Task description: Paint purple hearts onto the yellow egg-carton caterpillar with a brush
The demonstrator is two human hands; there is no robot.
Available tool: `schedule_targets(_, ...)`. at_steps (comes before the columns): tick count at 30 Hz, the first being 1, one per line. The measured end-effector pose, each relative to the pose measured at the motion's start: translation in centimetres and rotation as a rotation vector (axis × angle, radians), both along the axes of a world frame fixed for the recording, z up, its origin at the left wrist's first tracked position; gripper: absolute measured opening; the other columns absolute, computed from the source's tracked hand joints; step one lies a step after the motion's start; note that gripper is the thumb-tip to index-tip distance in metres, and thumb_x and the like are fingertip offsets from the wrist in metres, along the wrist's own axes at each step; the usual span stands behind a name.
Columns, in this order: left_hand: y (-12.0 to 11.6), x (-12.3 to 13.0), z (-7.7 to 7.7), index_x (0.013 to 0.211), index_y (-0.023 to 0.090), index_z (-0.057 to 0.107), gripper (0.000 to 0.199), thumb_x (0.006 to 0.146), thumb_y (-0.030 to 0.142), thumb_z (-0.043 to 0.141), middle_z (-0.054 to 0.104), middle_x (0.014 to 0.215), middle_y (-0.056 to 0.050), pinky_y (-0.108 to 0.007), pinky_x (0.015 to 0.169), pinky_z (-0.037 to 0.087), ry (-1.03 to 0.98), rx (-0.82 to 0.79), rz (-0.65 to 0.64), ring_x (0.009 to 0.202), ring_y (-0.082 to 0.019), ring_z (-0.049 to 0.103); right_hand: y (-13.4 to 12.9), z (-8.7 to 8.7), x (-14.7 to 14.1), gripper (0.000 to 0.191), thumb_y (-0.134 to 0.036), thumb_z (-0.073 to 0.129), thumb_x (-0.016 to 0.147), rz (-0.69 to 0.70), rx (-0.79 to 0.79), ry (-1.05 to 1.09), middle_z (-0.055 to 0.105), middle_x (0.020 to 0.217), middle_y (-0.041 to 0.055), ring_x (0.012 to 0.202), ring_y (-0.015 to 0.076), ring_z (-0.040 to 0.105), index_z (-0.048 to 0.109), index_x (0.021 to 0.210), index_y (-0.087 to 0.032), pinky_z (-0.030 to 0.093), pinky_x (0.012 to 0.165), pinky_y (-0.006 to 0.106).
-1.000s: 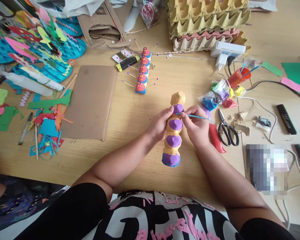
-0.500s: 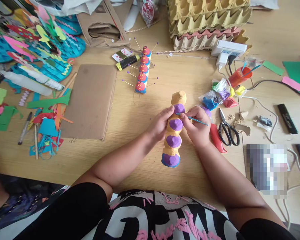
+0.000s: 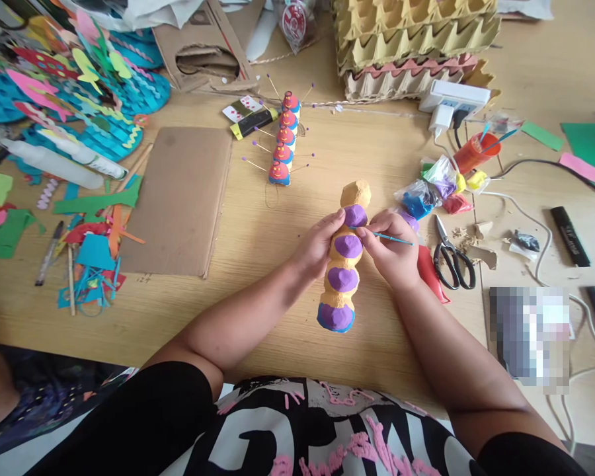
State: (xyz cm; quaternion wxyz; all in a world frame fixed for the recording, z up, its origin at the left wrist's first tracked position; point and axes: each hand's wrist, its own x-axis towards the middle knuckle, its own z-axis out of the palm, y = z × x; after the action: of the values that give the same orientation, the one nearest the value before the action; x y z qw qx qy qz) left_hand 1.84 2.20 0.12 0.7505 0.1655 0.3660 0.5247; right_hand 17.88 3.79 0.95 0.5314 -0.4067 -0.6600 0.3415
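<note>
Mid-frame, the left hand [image 3: 322, 239] grips the knobbly yellow-and-purple carton-like strip [image 3: 344, 262], running top to bottom! Right beside it, the right hand [image 3: 389, 248] pinches a slim blue stick [image 3: 394, 238].

I make out a matt, slightly grainy skin on the segmented strip [image 3: 344, 261] in the left hand [image 3: 322, 241], and what looks like smooth plastic on the thin tool [image 3: 389, 237] in the right hand [image 3: 394, 254]. Beneath both, I see smooth, wood-grained tabletop [image 3: 258, 244]. Right of them, the scissors [image 3: 445, 247] gleam like metal; left, matt cardboard [image 3: 178, 198]; beyond, rough pulp egg trays [image 3: 416, 39].
</note>
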Motion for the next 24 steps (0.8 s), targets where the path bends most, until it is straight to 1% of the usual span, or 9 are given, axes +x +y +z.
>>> schedule_targets(3, 0.1, 0.0, 0.0, 0.094, 0.033, 0.083, 0.040, 0.089, 0.072, 0.091, 0.084, 0.091, -0.009, -0.049, 0.088, 0.063, -0.006, -0.001, -0.008, 0.099, -0.037, 0.084, 0.0, 0.0, -0.1, 0.057, -0.075, 0.089, 0.093, -0.055, 0.029, -0.026, 0.066, 0.072, -0.0004, 0.068, 0.0191, 0.059, 0.065, 0.072, -0.028, 0.052, 0.069, 0.040)
schedule_targets(5, 0.1, 0.0, 0.0, 0.094, 0.033, 0.083, 0.040, 0.088, 0.072, 0.090, 0.084, 0.093, -0.009, -0.048, 0.088, 0.063, 0.006, 0.017, -0.015, 0.101, -0.037, 0.084, -0.1, 0.1, -0.2, 0.057, -0.075, 0.089, 0.093, -0.068, 0.036, -0.028, 0.066, 0.071, -0.0004, 0.067, 0.0190, 0.059, 0.064, 0.072, -0.028, 0.052, 0.069, 0.040)
schedule_targets(8, 0.1, -0.1, -0.1, 0.094, 0.032, 0.083, 0.041, 0.088, 0.072, 0.090, 0.084, 0.092, -0.010, -0.049, 0.088, 0.064, 0.022, 0.021, -0.018, 0.101, -0.038, 0.084, -0.1, 0.1, -0.1, 0.057, -0.075, 0.090, 0.092, -0.023, -0.004, 0.004, 0.068, 0.073, 0.0000, 0.068, 0.0192, 0.061, 0.066, 0.073, -0.028, 0.052, 0.068, 0.039)
schedule_targets(11, 0.0, 0.0, -0.1, 0.093, 0.032, 0.082, 0.043, 0.089, 0.074, 0.089, 0.083, 0.089, -0.009, -0.049, 0.087, 0.064, 0.015, -0.007, -0.003, 0.098, -0.037, 0.084, -0.1, 0.1, 0.0, 0.053, -0.070, 0.094, 0.091, 0.011, -0.008, 0.035, 0.070, 0.075, -0.0003, 0.069, 0.0188, 0.062, 0.068, 0.075, -0.027, 0.051, 0.068, 0.039)
schedule_targets(13, -0.1, 0.1, 0.0, 0.093, 0.032, 0.082, 0.045, 0.088, 0.076, 0.089, 0.083, 0.090, -0.009, -0.049, 0.086, 0.064, 0.015, -0.006, 0.005, 0.098, -0.037, 0.084, -0.1, 0.1, -0.1, 0.051, -0.068, 0.096, 0.091, -0.010, 0.025, 0.025, 0.070, 0.074, -0.0006, 0.069, 0.0186, 0.062, 0.068, 0.075, -0.027, 0.051, 0.069, 0.038)
schedule_targets(17, -0.3, 0.2, 0.5, 0.094, 0.033, 0.082, 0.044, 0.087, 0.076, 0.090, 0.084, 0.091, -0.008, -0.048, 0.084, 0.064, 0.026, 0.015, 0.003, 0.099, -0.037, 0.084, -0.3, 0.4, -0.2, 0.054, -0.069, 0.094, 0.091, -0.083, 0.063, -0.041, 0.068, 0.071, -0.0005, 0.065, 0.0184, 0.059, 0.065, 0.071, -0.028, 0.052, 0.067, 0.039)
schedule_targets(21, -0.3, 0.2, 0.8, 0.091, 0.032, 0.081, 0.039, 0.089, 0.070, 0.091, 0.084, 0.090, -0.006, -0.046, 0.083, 0.063, 0.023, 0.005, 0.024, 0.092, -0.034, 0.083, -0.2, 0.6, -0.1, 0.054, -0.065, 0.095, 0.092, -0.077, 0.087, -0.052, 0.067, 0.069, -0.0009, 0.063, 0.0176, 0.057, 0.064, 0.070, -0.028, 0.050, 0.065, 0.038)
schedule_targets(24, -0.2, 0.1, 1.0, 0.089, 0.031, 0.081, 0.037, 0.090, 0.066, 0.092, 0.084, 0.089, -0.005, -0.044, 0.082, 0.060, 0.049, 0.049, 0.027, 0.087, -0.029, 0.080, 0.0, 0.6, 0.1, 0.055, -0.068, 0.095, 0.091, -0.038, 0.061, -0.046, 0.067, 0.069, -0.0011, 0.063, 0.0178, 0.058, 0.064, 0.070, -0.027, 0.050, 0.066, 0.038)
